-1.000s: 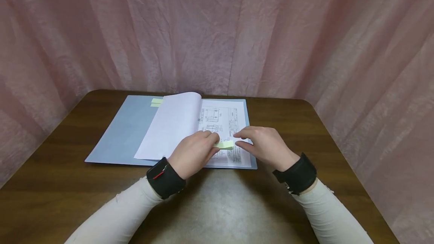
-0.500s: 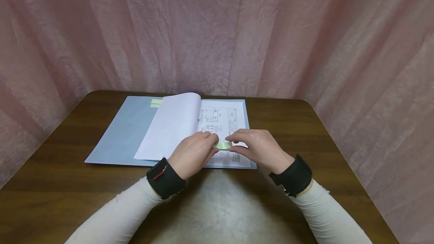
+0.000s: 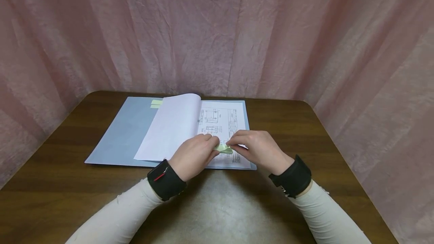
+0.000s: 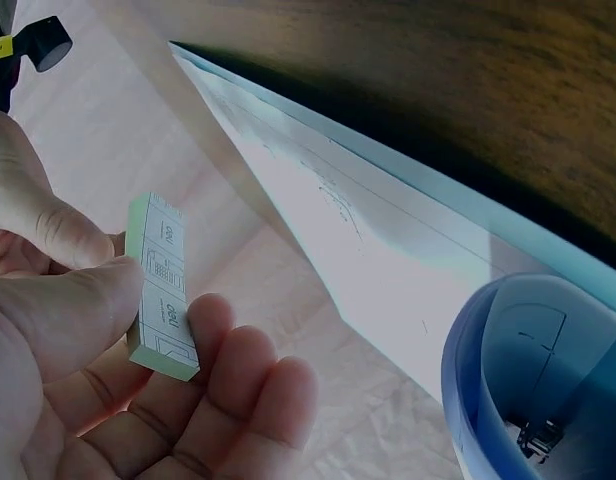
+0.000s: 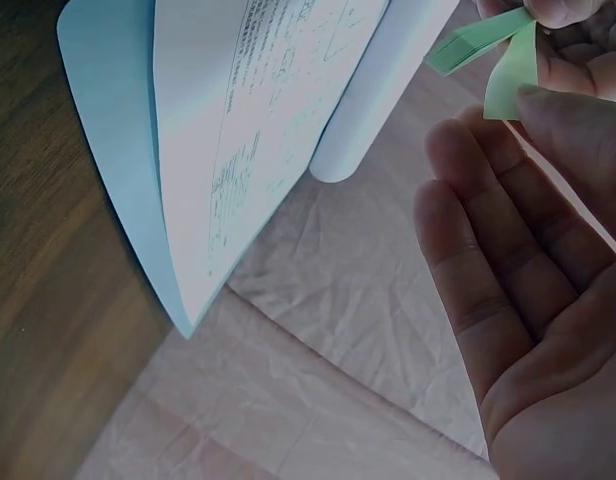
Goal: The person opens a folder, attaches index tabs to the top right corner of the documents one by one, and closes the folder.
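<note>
My left hand [image 3: 196, 153] pinches a small light-green pad of sticky notes [image 4: 163, 285] between thumb and fingers, its printed backing facing the left wrist view. With thumb and fingertips, my right hand [image 3: 259, 150] pinches the top sticky note [image 5: 512, 80], which is lifted away from the pad at one end in the right wrist view. Both hands are above an open blue folder [image 3: 118, 134]. Inside it, a printed drawing sheet [image 3: 220, 118] faces up on the right, and a white page [image 3: 169, 127] is curled over to the left.
Green sticky tabs [image 3: 156, 103] show at the folder's upper left, beside the turned page. The folder lies on a brown wooden table [image 3: 61, 183]. Pink curtains [image 3: 203, 33] hang behind and to the sides. In the left wrist view a metal clip [image 4: 538, 440] sits inside the folder's spine.
My right hand has moved left to the pad and taken hold of the top note, which is now peeled up at its end. The left hand has stayed nearly still.
</note>
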Available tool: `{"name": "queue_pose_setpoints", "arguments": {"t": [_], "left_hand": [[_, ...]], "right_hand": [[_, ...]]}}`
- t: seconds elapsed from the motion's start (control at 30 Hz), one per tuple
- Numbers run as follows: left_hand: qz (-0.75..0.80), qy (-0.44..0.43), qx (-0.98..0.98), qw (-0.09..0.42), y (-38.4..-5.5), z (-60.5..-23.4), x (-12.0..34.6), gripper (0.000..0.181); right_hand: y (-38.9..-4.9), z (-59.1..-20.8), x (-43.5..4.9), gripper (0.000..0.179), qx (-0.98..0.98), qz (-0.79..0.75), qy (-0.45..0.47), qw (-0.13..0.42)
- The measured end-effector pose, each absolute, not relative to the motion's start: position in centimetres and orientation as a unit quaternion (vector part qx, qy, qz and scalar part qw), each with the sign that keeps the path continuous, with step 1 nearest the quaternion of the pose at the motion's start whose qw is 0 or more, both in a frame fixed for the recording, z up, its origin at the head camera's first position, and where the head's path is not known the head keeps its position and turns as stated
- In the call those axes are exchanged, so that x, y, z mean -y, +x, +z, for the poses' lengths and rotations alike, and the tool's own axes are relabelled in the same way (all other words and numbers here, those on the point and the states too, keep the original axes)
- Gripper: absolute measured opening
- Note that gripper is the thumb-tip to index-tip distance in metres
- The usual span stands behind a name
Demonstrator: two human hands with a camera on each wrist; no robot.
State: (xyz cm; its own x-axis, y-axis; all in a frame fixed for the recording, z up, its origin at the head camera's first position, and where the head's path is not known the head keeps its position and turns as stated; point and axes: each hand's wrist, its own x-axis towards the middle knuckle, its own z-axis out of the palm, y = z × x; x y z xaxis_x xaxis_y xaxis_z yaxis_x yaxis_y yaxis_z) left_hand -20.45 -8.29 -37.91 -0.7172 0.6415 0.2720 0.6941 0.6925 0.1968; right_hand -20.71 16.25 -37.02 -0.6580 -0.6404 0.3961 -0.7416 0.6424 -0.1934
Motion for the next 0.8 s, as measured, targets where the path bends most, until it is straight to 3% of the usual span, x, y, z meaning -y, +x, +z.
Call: {"name": "queue_pose_setpoints", "arguments": {"t": [0.43,0.8], "left_hand": [[-0.15,-0.385,0.906,0.097,-19.93,-37.9,7.97,0.022],[-0.144,-0.382,0.907,0.101,-19.8,-38.02,7.9,0.022]], "right_hand": [[-20.69,-37.36,-15.99,0.03,0.892,0.162,0.397,0.147],[-20.83,-37.85,-15.76,0.023,0.851,0.154,0.46,0.202]]}}
